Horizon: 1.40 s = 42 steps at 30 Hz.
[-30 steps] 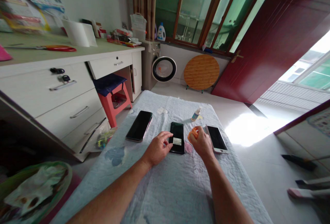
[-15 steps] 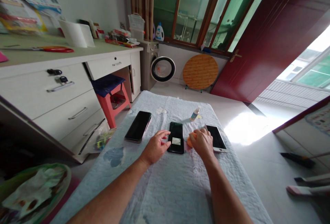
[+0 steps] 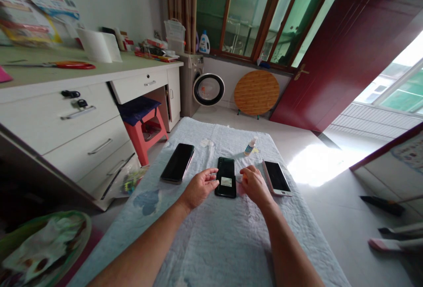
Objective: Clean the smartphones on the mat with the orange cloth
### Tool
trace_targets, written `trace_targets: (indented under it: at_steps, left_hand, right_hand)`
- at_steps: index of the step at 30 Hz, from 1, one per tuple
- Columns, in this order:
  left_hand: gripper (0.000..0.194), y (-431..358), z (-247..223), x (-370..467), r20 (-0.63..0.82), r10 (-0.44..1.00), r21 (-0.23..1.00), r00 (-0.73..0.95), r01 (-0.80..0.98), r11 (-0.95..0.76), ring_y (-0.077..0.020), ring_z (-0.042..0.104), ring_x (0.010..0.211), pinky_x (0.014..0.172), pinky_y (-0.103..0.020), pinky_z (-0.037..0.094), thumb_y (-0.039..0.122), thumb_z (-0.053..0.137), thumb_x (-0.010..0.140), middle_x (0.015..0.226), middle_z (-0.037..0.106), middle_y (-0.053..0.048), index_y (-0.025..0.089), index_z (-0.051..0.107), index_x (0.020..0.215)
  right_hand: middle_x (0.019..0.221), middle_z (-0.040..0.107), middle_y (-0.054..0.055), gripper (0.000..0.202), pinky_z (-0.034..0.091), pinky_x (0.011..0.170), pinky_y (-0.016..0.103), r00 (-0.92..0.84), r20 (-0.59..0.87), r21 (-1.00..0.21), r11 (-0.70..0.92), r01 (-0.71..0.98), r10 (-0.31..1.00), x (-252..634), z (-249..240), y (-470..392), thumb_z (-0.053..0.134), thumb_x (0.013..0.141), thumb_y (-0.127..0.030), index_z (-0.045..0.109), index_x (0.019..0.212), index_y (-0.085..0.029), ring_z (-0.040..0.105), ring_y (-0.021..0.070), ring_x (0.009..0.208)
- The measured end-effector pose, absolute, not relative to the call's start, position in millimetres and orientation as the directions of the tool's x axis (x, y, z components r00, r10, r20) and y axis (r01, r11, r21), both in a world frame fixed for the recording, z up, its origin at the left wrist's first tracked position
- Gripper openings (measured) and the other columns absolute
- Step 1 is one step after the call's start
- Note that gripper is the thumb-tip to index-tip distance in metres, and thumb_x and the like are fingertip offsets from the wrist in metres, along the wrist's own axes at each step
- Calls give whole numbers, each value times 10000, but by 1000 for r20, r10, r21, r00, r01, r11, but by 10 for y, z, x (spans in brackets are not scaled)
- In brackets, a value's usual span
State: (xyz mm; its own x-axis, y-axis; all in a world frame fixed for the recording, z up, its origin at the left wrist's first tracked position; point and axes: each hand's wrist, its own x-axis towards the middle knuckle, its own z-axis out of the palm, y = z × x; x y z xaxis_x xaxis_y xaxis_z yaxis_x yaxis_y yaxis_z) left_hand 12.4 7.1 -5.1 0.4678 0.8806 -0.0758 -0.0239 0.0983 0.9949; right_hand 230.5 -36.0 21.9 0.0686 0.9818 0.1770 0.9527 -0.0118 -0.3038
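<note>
A black smartphone [image 3: 226,167] lies on the cloth-covered table between my hands, with a white label on its lower half. My left hand [image 3: 200,188] is open at its left edge, with the fingertips touching or almost touching it. Just right of this phone is my right hand [image 3: 254,185], its fingers curled down; whatever is under them is hidden. A larger dark phone [image 3: 178,162] rests to the left. To the right lies a white-framed phone [image 3: 277,178] with a dark screen. Beyond the hands stands a small spray bottle [image 3: 250,146] with a blue label.
A pale blue quilted cloth [image 3: 211,243] covers the table. At left are a white desk [image 3: 139,69] with drawers, a red stool [image 3: 142,139] and a waste basket [image 3: 86,229]. An open washing machine [image 3: 191,64] and a round wooden tabletop [image 3: 257,92] are farther back.
My right hand has shifted left, off the white-framed phone's edge and closer to the middle phone. The orange item under its fingers is now out of sight. My left hand is nearly still.
</note>
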Motion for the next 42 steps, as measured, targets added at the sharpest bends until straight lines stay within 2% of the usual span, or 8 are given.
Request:
trace_targets:
  at_steps: [4,8,12,16,20,28,35,42]
  left_hand:
    - [569,88,-54,107,-83,865,984,495,-94,148,-289,534,1165,977,-402,417,342,735,710,1145,621,-160,124,565,1207]
    - [585,91,-19,76,-129,843,952,522,-173,253,-293,506,1212,1006,-400,397,381,746,719,1277,554,-169,146,557,1221]
    - [618,70,43,58,-163,828,924,536,-212,320,-308,479,1244,1035,-408,365,393,768,697,1324,522,-186,145,558,1224]
    - [571,54,117,41,-176,806,903,565,-234,361,-288,469,1257,1056,-406,331,385,748,722,1328,527,-165,172,562,1218]
    - [519,63,166,19,-196,782,872,591,-259,414,-252,477,1246,1062,-394,324,340,717,763,1292,552,-137,185,551,1230]
    - [511,78,155,15,-169,770,834,615,-328,445,-259,457,1261,1068,-379,318,291,738,734,1205,600,-126,167,570,1200]
    - [486,76,135,31,-179,778,840,602,-318,440,-249,450,1269,1053,-361,319,290,724,744,1230,592,-119,181,573,1193]
    - [435,57,136,57,-190,764,787,616,-369,494,-187,616,1009,945,-306,415,270,717,750,1036,670,-89,168,587,1152]
  right_hand:
    - [940,626,82,332,368,848,262,114,177,-289,-59,956,977,2343,243,-353,449,738,-46,657,974,-152,541,187,916]
    - [974,653,76,307,358,808,313,187,165,-215,-150,965,968,2363,222,-359,478,798,-148,640,1055,-190,531,222,922]
    - [1072,644,68,257,345,858,384,233,348,-228,-159,961,908,2341,238,-370,529,847,-311,641,1059,-215,497,262,1002]
    - [1067,625,77,219,355,923,403,143,534,-267,6,964,833,2187,320,-402,477,895,-288,656,977,-193,492,244,1025]
    - [1181,578,107,276,395,955,368,-9,434,-306,157,939,901,1879,300,-447,450,918,-318,632,1076,-184,495,231,1093]
    - [1451,347,231,637,306,1013,559,69,169,-275,-20,961,983,1540,39,-475,469,879,-533,430,1380,-143,301,404,1338]
    - [1487,280,239,682,289,1032,564,58,134,-296,-16,955,989,1519,-2,-491,505,856,-521,393,1413,-143,238,440,1364]
    - [1455,355,195,658,301,1038,537,59,146,-324,-9,946,988,1553,49,-492,497,854,-504,386,1409,-167,312,390,1340]
